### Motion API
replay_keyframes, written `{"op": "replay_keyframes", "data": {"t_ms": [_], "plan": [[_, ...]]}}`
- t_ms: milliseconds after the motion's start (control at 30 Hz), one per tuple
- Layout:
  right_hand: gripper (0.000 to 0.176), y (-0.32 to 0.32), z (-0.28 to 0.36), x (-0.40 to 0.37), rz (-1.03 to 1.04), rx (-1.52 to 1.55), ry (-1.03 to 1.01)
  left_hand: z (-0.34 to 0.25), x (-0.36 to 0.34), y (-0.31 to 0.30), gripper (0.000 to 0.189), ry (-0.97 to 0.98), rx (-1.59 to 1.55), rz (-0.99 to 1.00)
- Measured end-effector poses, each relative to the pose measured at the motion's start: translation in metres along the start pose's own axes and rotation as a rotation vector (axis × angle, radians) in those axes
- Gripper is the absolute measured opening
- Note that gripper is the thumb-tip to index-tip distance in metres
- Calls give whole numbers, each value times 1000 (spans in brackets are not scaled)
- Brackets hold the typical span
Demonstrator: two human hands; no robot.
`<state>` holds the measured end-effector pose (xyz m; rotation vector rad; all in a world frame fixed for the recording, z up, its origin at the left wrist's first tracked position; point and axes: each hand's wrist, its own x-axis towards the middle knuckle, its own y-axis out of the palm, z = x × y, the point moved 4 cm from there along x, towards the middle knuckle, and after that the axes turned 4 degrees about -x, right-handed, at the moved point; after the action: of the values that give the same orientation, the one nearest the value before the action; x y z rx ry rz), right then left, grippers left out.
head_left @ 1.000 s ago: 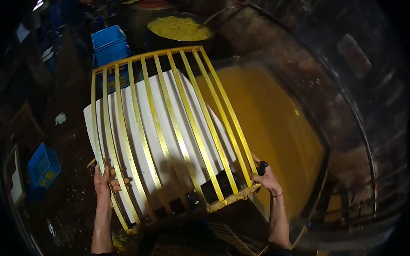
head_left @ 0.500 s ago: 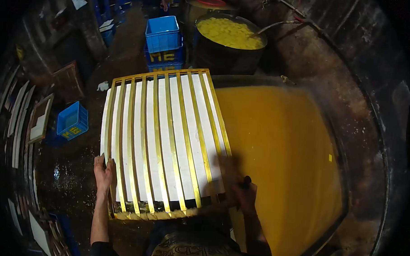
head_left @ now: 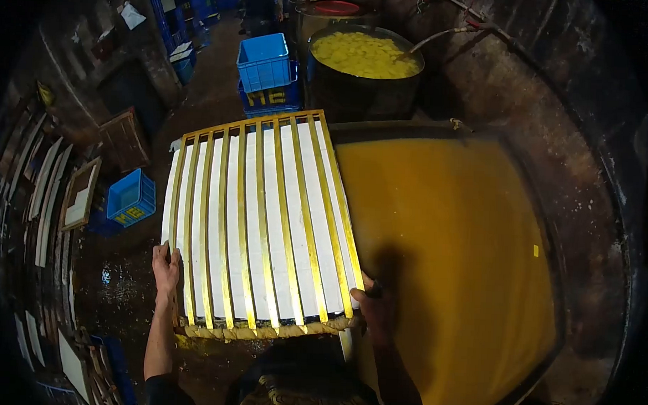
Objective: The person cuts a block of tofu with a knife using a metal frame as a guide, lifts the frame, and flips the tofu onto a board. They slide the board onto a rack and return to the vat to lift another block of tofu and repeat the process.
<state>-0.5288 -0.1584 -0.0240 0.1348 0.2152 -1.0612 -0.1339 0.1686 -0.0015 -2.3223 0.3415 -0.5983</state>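
A slatted wooden frame (head_left: 268,200) with yellow bars lies over a white sheet (head_left: 248,221), to the left of a large vat of orange-brown liquid (head_left: 444,242). My left hand (head_left: 166,272) grips the left edge of the frame near its lower corner. At the lower right corner, my right hand (head_left: 374,304) is closed on the frame, its thumb near the last bar; part of it is in shadow. A rough, fibrous strip (head_left: 262,333) runs along the near edge of the frame.
Blue crates (head_left: 265,61) are stacked beyond the frame, beside a drum of yellow pieces (head_left: 365,55) with a handle sticking out. Another blue crate (head_left: 132,197) stands on the floor at left, near leaning boards (head_left: 49,200). The vat's rim (head_left: 560,282) curves at right.
My right hand, blurred and dark before, now holds the frame's lower right corner. The frame's near edge has shifted slightly up in view, and its shadow-darkened right part is now bright.
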Motion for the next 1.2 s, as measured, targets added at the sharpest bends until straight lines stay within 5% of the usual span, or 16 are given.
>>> {"op": "replay_keyframes", "data": {"t_ms": [200, 700, 800, 933, 1000, 1067, 1133, 1200], "plan": [[49, 5, 24, -4, 48, -38, 116, 0, 4, 4, 32, 32, 6, 3], [50, 1, 7, 2, 123, -8, -33, -5, -30, -12, 37, -25, 117, -75], [46, 4, 30, -13, 102, -62, 159, -31, -76, -41, 32, -11, 188, -168], [31, 9, 40, -12, 14, -227, 228, -3, -154, -49, 21, -307, -71, -337], [24, 4, 28, -12, -11, -265, 244, 46, -189, -29, 20, -462, -504, -417], [27, -2, 9, -2, -22, -223, 117, 43, -191, -26, 20, -556, -642, -212], [29, 1, 16, -4, 35, -192, 91, 11, -192, -29, 21, -765, -595, -242], [37, 5, 18, -3, 50, -185, 66, 30, -199, -23, 22, -676, -516, -231]]}}
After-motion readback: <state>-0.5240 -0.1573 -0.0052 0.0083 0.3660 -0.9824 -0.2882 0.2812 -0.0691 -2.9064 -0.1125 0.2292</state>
